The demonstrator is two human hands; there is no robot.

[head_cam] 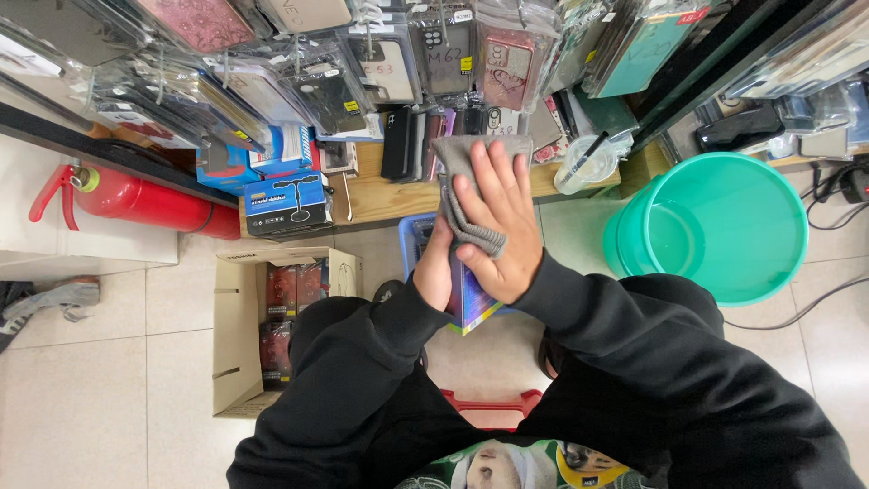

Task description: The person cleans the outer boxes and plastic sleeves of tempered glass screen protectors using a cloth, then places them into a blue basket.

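Right hand (498,226) is spread flat, pressing a grey cloth (471,181) onto a colourful flat package (472,303). Left hand (434,267) grips that package from underneath, held above the tiled floor (90,380), green bucket (715,226) nearby.

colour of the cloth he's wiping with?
Grey: a soft grey cloth under the right hand, clearest in the head view.
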